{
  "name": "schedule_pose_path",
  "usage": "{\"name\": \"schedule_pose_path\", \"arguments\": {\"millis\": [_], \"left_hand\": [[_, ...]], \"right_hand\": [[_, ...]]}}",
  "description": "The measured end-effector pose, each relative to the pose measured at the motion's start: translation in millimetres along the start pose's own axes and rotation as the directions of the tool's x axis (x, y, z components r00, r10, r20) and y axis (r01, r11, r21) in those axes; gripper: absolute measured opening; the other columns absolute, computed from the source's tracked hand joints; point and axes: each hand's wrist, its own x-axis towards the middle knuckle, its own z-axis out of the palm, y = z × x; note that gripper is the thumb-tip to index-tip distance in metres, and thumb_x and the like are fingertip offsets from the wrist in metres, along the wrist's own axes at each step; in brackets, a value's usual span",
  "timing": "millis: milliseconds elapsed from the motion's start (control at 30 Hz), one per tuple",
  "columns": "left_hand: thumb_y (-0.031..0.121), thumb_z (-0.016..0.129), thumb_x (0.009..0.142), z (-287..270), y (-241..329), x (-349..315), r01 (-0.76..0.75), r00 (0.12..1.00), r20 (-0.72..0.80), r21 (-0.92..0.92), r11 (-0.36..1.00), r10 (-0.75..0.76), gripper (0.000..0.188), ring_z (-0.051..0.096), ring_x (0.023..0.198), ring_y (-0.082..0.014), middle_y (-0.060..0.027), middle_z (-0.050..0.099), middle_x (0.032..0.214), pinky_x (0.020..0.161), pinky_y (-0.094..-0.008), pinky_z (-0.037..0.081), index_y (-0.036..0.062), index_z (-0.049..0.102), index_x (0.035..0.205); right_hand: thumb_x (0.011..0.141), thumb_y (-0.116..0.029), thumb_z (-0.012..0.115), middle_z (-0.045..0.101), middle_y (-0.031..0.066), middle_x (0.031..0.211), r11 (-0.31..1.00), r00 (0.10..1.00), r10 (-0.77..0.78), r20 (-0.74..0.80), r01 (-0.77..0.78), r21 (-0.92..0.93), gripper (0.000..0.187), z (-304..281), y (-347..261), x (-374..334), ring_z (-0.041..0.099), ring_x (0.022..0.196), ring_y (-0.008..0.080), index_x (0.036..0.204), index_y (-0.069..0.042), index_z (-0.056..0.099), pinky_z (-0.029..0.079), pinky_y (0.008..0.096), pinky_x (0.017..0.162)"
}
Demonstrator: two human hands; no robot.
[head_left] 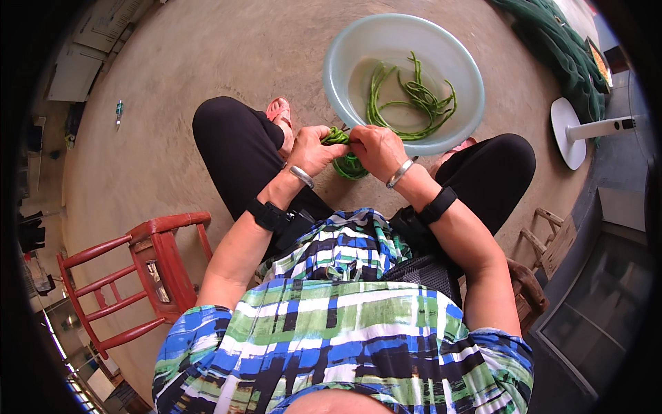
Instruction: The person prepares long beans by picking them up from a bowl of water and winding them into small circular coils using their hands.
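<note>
Between my knees, my left hand [312,149] is closed around a bundle of long green beans [335,136]. My right hand [380,149] meets it from the other side, thumb and fingers pinched together at the bundle's right end. Below the hands hang darker green loops [350,168]; whether they belong to the same bundle I cannot tell. Just beyond my right hand stands a wide pale-blue basin [334,72]. Inside it, more long green beans [420,96] lie in loose curves on the bottom.
A red wooden chair [162,265] is at my left. On the right are a white round-based stand [567,131], dark green netting [576,69] and a small wooden stool [552,241]. A small bottle-like object [119,112] lies on the concrete floor [207,55] at far left.
</note>
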Motion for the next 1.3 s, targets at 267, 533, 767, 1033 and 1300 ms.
{"name": "schedule_pose_path", "arguments": {"millis": [267,533,767,1033,1300], "left_hand": [[0.005,0.068,0.074,5,5,-6,-0.050,0.999,-0.010,0.012,0.999,0.050,0.013,0.054,0.065,-0.0071,-0.0011,0.061,0.074,0.059,-0.0217,0.046,-0.0026,0.062,0.084],[0.012,0.073,0.065,15,18,-8,-0.069,0.955,-0.223,0.472,0.879,0.195,0.023,0.061,0.069,-0.0224,-0.0145,0.062,0.073,0.066,-0.0321,0.049,0.0000,0.063,0.082],[0.012,0.071,0.065,14,21,-7,-0.059,0.947,-0.258,0.448,0.892,0.192,0.023,0.066,0.068,-0.0227,-0.0140,0.066,0.074,0.063,-0.0324,0.051,0.0008,0.064,0.084],[0.011,0.073,0.069,5,-2,-2,-0.049,0.968,-0.245,0.036,0.998,0.056,0.018,0.059,0.061,-0.0084,-0.0057,0.065,0.068,0.057,-0.0257,0.048,-0.0009,0.063,0.079],[0.002,0.069,0.072,7,-9,-5,-0.115,0.964,-0.233,0.064,0.991,0.127,0.015,0.058,0.064,-0.0071,-0.0023,0.063,0.073,0.059,-0.0221,0.048,-0.0013,0.063,0.086]], "right_hand": [[0.072,-0.017,0.061,0.063,0.0187,0.071,0.956,0.980,0.182,0.083,-0.157,-0.249,0.013,-5,-8,-1,0.063,0.071,0.0357,0.071,-0.004,0.064,0.050,0.0436,0.062],[0.072,-0.023,0.068,0.063,0.0175,0.072,0.981,0.982,0.144,0.124,-0.124,-0.151,0.019,-14,-2,-4,0.063,0.071,0.0354,0.073,-0.004,0.064,0.050,0.0437,0.062],[0.074,-0.020,0.066,0.064,0.0129,0.073,0.996,0.996,0.090,0.026,-0.090,-0.008,0.012,-2,1,-1,0.063,0.072,0.0326,0.076,-0.009,0.064,0.050,0.0420,0.063],[0.075,-0.019,0.061,0.064,0.0135,0.074,0.980,0.989,0.132,0.059,-0.121,-0.159,0.010,-2,-6,-1,0.063,0.074,0.0322,0.077,-0.010,0.065,0.050,0.0420,0.063],[0.075,-0.017,0.058,0.064,0.0123,0.079,0.988,0.994,0.069,0.081,-0.057,-0.146,0.011,-4,-1,-5,0.063,0.075,0.0318,0.074,-0.009,0.066,0.050,0.0420,0.063]]}}
